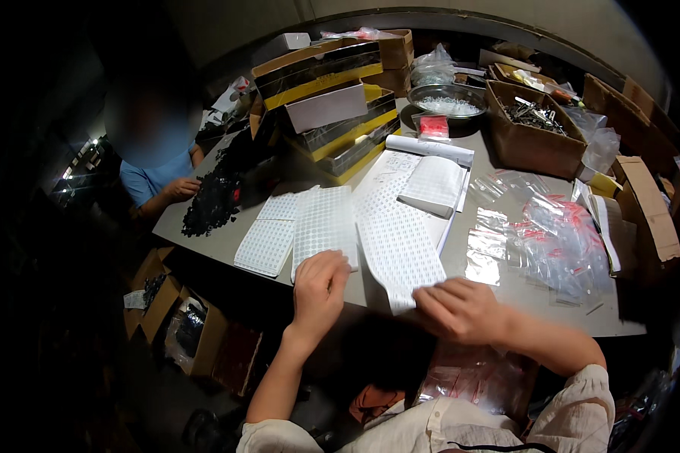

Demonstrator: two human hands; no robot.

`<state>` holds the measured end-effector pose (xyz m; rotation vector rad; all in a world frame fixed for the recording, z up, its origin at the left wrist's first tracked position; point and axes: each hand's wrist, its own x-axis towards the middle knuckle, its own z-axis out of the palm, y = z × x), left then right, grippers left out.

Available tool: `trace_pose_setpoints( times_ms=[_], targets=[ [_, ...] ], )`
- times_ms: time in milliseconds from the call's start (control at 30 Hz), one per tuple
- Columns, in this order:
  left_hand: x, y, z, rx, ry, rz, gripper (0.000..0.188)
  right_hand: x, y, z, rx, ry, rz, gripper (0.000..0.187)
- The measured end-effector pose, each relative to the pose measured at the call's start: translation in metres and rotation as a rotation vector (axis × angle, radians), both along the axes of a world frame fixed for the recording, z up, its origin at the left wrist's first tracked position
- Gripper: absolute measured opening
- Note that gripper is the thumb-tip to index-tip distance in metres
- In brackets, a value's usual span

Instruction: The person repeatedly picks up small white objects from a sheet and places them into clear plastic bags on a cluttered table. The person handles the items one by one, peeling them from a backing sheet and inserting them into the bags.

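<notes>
My right hand (461,309) is closed on the near end of a long white label sheet (400,241) printed with rows of small marks. The sheet bends upward toward my fingers; its far part lies over other papers. My left hand (321,291) rests at the near edge of a stack of sheets with round labels (323,219). Its fingers are curled and slightly blurred, and whatever they may hold is hidden. Beside that stack, to the left, lie smaller label sheets (264,245). A folded label sheet (433,183) sits on the papers farther back.
Clear zip bags (555,249) are spread on the right of the table (461,302). Behind stand a cardboard box of metal pieces (533,140), a bowl of clear bits (447,102) and stacked boxes (329,106). Across at left, a co-worker's hand (181,189) touches a black pile (213,200).
</notes>
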<state>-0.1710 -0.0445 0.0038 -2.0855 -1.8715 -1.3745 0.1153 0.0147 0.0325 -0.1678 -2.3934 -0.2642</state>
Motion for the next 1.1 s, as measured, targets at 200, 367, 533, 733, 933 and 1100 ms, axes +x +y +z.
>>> trace_pose_setpoints(
  times_ms=[200, 367, 533, 733, 933, 1100],
  targets=[
    [0.016, 0.004, -0.002, -0.038, 0.025, -0.026, 0.015, 0.011, -0.052, 0.003, -0.054, 0.018, 0.094, 0.031],
    [0.037, 0.009, 0.008, -0.028, -0.131, -0.125, 0.014, 0.02, -0.052, 0.006, -0.225, -0.07, 0.166, 0.035],
    [0.064, -0.015, 0.023, -0.376, -0.783, -0.403, 0.007, 0.034, -0.031, 0.039, -0.392, 0.102, -0.041, 0.032],
    [0.091, -0.03, 0.034, -0.519, -0.9, -0.661, 0.011, 0.049, -0.014, 0.039, -0.859, 0.197, -0.086, 0.043],
    [0.112, -0.024, 0.047, -0.501, -0.885, -0.6, 0.027, 0.051, -0.012, 0.023, -0.662, 0.27, -0.118, 0.047],
    [0.128, -0.018, 0.045, -0.343, -0.721, -0.553, 0.027, 0.045, -0.016, 0.032, -0.293, 0.219, -0.189, 0.052]
  ],
)
